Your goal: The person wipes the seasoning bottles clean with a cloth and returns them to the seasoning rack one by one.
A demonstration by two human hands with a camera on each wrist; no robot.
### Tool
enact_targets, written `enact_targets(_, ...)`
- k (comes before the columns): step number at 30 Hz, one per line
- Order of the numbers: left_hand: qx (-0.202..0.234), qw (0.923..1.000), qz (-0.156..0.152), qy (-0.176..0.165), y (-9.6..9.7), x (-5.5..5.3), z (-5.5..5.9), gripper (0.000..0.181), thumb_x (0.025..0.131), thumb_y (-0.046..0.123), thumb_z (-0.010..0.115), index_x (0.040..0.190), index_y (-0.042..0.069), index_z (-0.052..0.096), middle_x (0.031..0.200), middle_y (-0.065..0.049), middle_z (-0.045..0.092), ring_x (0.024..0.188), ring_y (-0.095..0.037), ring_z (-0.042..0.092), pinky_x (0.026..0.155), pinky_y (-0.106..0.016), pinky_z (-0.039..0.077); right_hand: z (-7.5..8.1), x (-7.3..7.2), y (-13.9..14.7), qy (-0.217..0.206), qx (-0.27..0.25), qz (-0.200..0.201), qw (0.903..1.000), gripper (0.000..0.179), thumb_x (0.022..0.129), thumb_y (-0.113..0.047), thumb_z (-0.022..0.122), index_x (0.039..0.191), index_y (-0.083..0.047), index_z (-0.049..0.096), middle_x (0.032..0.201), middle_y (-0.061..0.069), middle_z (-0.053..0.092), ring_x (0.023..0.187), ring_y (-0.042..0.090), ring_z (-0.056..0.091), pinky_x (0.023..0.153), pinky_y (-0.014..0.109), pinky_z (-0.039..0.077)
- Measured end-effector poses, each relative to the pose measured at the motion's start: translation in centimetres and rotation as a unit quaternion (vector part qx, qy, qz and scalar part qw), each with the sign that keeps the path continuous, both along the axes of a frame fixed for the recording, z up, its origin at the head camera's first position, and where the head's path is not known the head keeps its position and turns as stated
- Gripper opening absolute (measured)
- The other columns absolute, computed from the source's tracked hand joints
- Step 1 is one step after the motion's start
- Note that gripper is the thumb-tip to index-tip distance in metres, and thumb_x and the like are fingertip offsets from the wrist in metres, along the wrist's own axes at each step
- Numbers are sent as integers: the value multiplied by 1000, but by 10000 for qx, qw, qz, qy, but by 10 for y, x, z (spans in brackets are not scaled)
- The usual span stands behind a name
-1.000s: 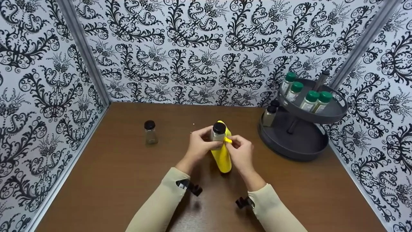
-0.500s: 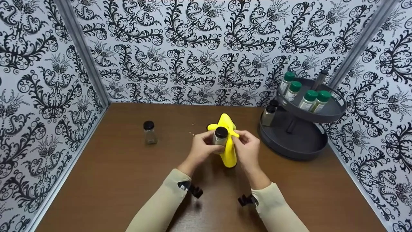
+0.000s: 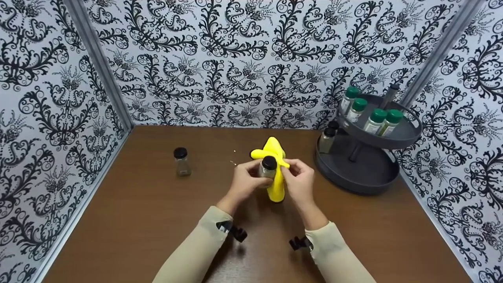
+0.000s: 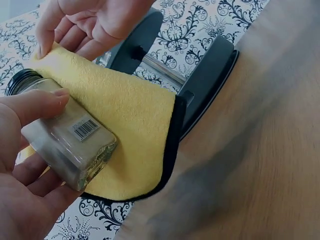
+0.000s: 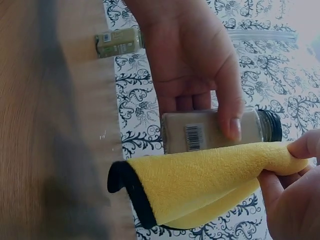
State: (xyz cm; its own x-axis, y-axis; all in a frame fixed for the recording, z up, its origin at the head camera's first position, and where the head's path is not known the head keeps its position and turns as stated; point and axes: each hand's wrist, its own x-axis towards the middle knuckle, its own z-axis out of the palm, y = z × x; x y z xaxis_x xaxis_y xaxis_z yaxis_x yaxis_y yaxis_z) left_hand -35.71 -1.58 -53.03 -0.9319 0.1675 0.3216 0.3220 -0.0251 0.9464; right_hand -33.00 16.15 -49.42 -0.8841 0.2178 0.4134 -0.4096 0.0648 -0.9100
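Note:
My left hand (image 3: 246, 181) grips a glass spice jar (image 4: 70, 132) with a black lid (image 3: 269, 162), thumb on one side and fingers round the other. A barcode label shows on the glass. My right hand (image 3: 300, 179) pinches a yellow cloth (image 4: 125, 110) with black edging between thumb and fingers. In the right wrist view the cloth (image 5: 200, 175) hangs folded along the side of the jar (image 5: 175, 130). Both are held up over the brown table, the cloth just right of the jar.
A second black-lidded jar (image 3: 182, 163) stands on the table (image 3: 129, 212) at the left. At the right is a dark two-tier round stand (image 3: 357, 184), with several green-capped bottles (image 3: 375, 122) on top and black-capped jars (image 3: 327, 141) below. Patterned walls (image 3: 235, 78) enclose the table.
The cloth has spread out, with a flap now showing behind and left of the jar. Both hands have shifted slightly right, still holding the jar and cloth.

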Motion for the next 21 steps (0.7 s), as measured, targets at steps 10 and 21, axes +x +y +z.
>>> enact_targets(10, 108, 9998, 146, 41, -6, -2, 3, 53, 75, 6, 94, 126, 9, 79, 114, -12, 80, 100, -20, 72, 90, -33, 62, -11, -7, -10, -586, 116, 109, 9982, 15, 89, 5, 74, 103, 12, 76, 94, 18, 79, 77, 9, 69, 71, 20, 59)
enact_targets(21, 500, 9986, 91, 126, -9, -5, 9, 52, 77, 5, 93, 127, 9, 78, 114, -13, 80, 101, -21, 74, 90, -32, 62, -30, -10, -12, -1019, 424, 373, 9932, 15, 90, 4, 74, 103, 11, 75, 98, 19, 78, 79, 12, 65, 67, 20, 55)
